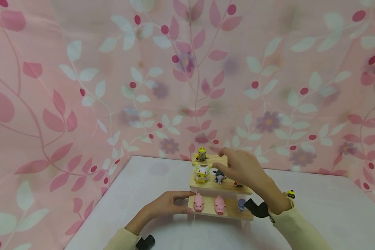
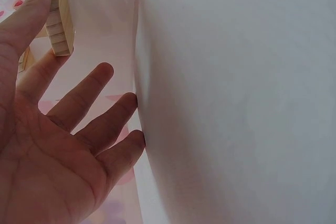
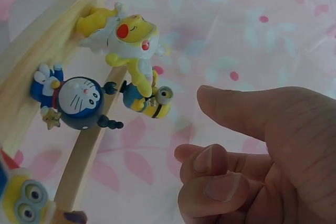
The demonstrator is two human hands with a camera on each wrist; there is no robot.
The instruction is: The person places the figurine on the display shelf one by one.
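A three-tier wooden display stand [image 1: 220, 216] holds small figures. My left hand [image 1: 167, 205] pinches the left end of its bottom shelf, with the other fingers spread in the left wrist view. My right hand [image 1: 245, 168] hovers by the top shelf, thumb and fingers apart and nothing seen between them. A yellow minion figure [image 1: 201, 155] stands at the top left. The middle shelf carries a yellow figure in white [image 1: 202, 175], a blue cat figure [image 3: 79, 100] and another minion [image 3: 31, 200]. Two pink pigs [image 1: 198, 202] and a bluish figure [image 1: 241, 205] occupy the bottom shelf.
White cloth covers the table [image 1: 162, 173], and a pink floral backdrop [image 1: 187, 86] rises behind it. Right of the stand, a small yellow and black figure [image 1: 291, 194] shows just past the right wrist. The right forearm hides part of the stand's right side.
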